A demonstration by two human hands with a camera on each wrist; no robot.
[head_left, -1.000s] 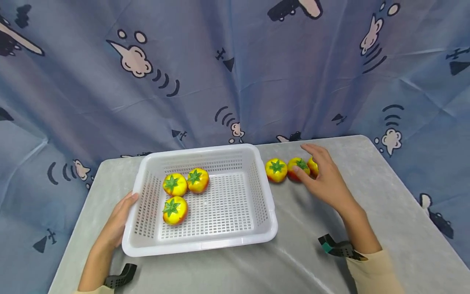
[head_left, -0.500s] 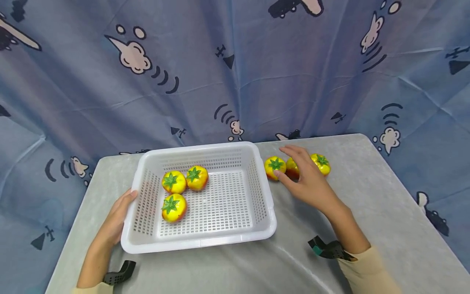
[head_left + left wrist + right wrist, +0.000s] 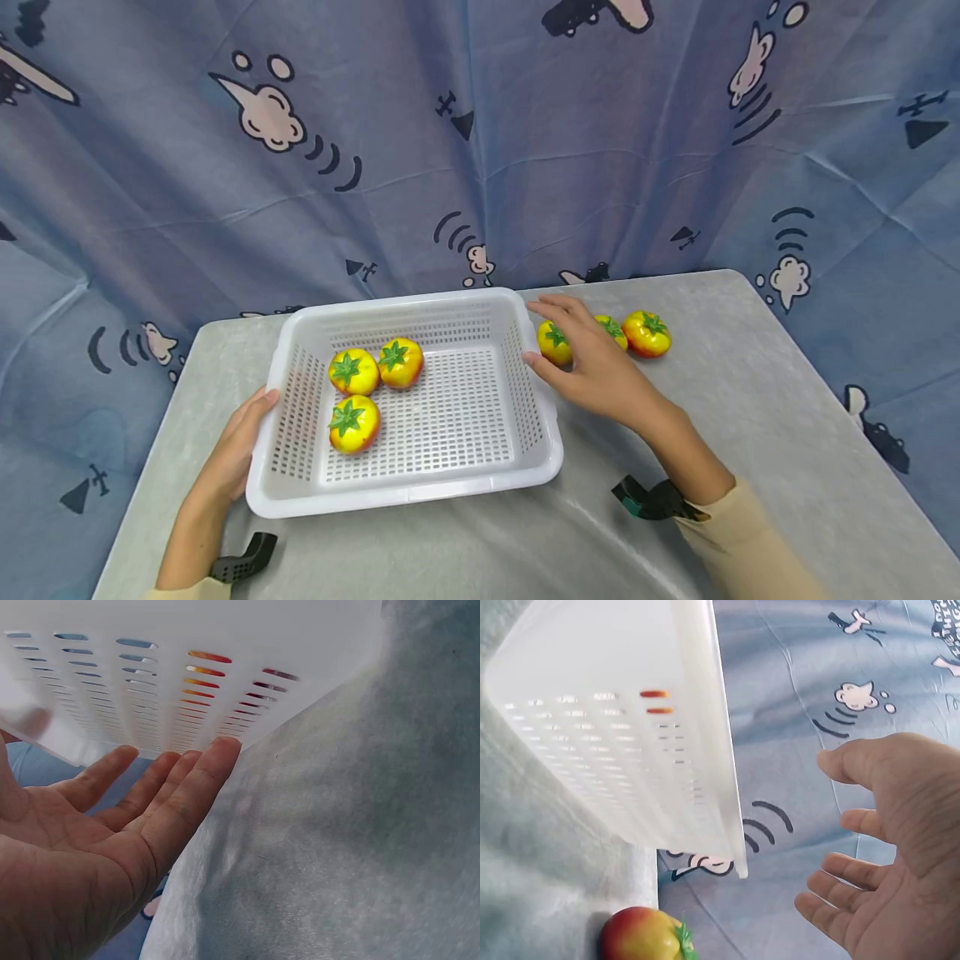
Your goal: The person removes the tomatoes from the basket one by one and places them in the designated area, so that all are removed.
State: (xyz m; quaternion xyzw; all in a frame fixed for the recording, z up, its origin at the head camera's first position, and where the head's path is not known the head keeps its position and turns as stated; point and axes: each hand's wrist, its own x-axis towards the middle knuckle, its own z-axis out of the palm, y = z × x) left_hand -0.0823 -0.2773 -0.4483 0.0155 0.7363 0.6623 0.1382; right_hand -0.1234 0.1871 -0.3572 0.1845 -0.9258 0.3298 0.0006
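Left hand [image 3: 238, 446], straight-fingered, touches the perforated basket [image 3: 405, 499] at its left edge — right hand [image 3: 600, 373], spread wide, hangs beside the right rim.

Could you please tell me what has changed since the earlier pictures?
The right hand has moved left, past the fruits on the table, to near the right rim of the white basket, uncovering the rightmost fruit. Nothing was picked up or let go. The left hand at the basket's left side and the three fruits inside stayed put.
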